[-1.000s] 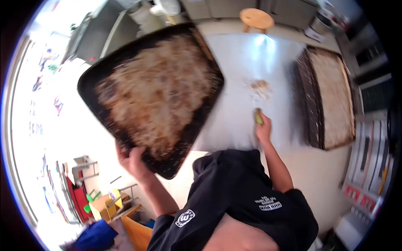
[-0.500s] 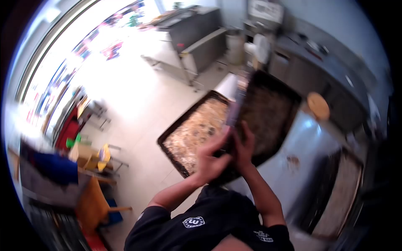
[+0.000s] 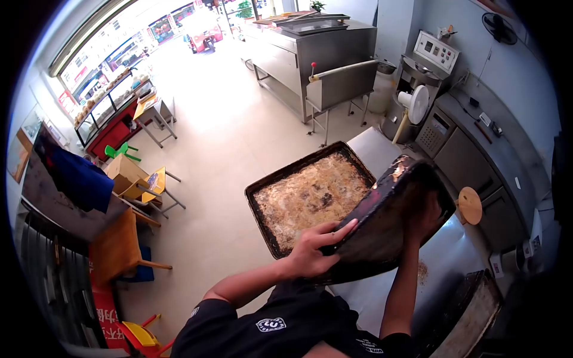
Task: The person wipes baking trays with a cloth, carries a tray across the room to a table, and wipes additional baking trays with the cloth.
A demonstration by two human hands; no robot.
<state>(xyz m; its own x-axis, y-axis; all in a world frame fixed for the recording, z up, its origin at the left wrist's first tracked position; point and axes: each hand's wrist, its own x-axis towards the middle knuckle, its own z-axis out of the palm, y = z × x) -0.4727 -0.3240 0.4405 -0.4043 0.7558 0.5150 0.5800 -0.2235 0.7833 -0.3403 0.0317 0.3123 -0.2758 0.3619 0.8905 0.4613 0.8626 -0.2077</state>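
My left hand is closed on the near left rim of a dark baking tray, which is tilted up on its side. My right hand is inside that tray, against its shaded inner face; the fingers are too dark to make out. Behind and left of it lies a second baking tray, with a browned, stained surface and a blackened rim. The raised tray covers part of this one's right side.
A metal worktable bears crumbs and, at lower right, another baking tray. Beyond stand a white fan, a round wooden board and a steel counter. Stools and a cardboard box are at left.
The raised tray has swung from nearly upright to a lower tilt toward the right. My right hand has moved right, away from my left. The view has shifted.
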